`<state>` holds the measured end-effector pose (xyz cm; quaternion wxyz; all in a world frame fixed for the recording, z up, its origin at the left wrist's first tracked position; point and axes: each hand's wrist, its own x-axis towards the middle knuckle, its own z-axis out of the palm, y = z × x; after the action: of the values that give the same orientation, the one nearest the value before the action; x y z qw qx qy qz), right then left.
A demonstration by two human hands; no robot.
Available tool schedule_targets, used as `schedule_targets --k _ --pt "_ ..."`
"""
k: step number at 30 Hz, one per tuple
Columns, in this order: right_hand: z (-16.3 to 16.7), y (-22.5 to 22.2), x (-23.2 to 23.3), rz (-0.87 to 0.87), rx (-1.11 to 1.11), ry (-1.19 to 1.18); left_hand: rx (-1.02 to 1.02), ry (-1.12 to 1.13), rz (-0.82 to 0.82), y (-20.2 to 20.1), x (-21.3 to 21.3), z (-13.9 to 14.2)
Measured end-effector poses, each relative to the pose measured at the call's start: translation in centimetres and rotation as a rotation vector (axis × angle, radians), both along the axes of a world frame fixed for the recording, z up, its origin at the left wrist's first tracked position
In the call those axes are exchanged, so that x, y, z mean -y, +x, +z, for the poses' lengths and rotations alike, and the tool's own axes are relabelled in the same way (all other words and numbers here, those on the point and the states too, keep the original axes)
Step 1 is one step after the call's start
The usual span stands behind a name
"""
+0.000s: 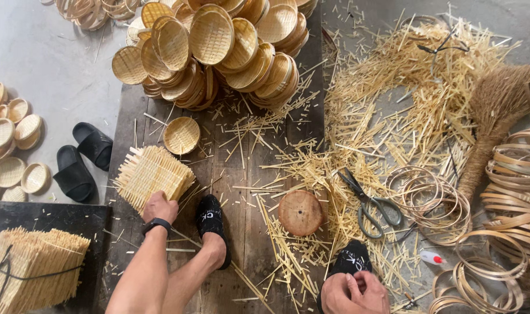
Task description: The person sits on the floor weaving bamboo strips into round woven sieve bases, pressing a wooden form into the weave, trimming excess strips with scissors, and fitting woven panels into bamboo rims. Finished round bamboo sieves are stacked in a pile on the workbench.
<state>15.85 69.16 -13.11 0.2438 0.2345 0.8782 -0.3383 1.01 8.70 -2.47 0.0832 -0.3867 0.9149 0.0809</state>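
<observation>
The left hand (159, 206) is closing its grip on the stack of woven bamboo squares (153, 175) lying on the wooden floor (242, 232). The right hand (353, 292) is resting loosely curled, holding nothing. The loose stack could be fanning apart — the scissors (367, 202) are lying near that foot.

Bright even daylight, soft faint shadows, sharp focus (slight wide-angle bending at edges)

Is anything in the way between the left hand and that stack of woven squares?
No. The left hand already rests on the near edge of the stack of woven bamboo squares, touching it, with nothing visible between them.
</observation>
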Motion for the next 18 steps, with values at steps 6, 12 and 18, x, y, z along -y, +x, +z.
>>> schedule_targets --k 6,12,18 --pt "-0.6 -0.4 -0.7 0.188 -0.537 -0.012 -0.343 -0.380 -0.148 -1.3 -0.8 1.1" --pt "2.3 -1.9 -0.3 0.062 -0.043 -0.102 -0.435 -0.432 -0.205 -4.8 -1.7 7.7" --pt "6.4 -6.6 1.2 0.113 -0.038 -0.128 -0.840 -0.363 -0.682 -7.3 -13.0 9.2"
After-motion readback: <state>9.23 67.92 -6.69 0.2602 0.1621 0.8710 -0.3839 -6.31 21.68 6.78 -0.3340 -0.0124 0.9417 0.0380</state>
